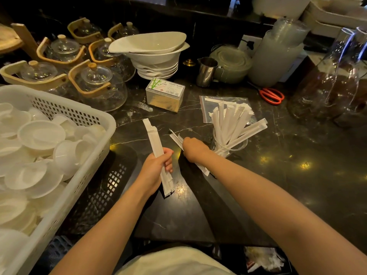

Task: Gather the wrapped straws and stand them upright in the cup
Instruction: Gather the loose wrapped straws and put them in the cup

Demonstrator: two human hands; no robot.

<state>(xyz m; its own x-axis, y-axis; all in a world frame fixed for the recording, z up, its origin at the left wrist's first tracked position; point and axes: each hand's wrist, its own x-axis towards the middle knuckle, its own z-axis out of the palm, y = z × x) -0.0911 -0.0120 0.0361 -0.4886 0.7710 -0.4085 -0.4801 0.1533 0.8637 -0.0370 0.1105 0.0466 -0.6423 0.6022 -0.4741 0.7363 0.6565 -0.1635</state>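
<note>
A bundle of wrapped straws (156,153) is gripped by the closed left hand (156,167). More straws (176,138) are clasped in the right hand (193,148), beside the clear cup (230,145) already holding upright straws.

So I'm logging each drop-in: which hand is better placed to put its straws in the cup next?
The right hand, probably. It grips a few wrapped straws right beside the clear cup. The left hand holds its own bundle farther from the cup.
</note>
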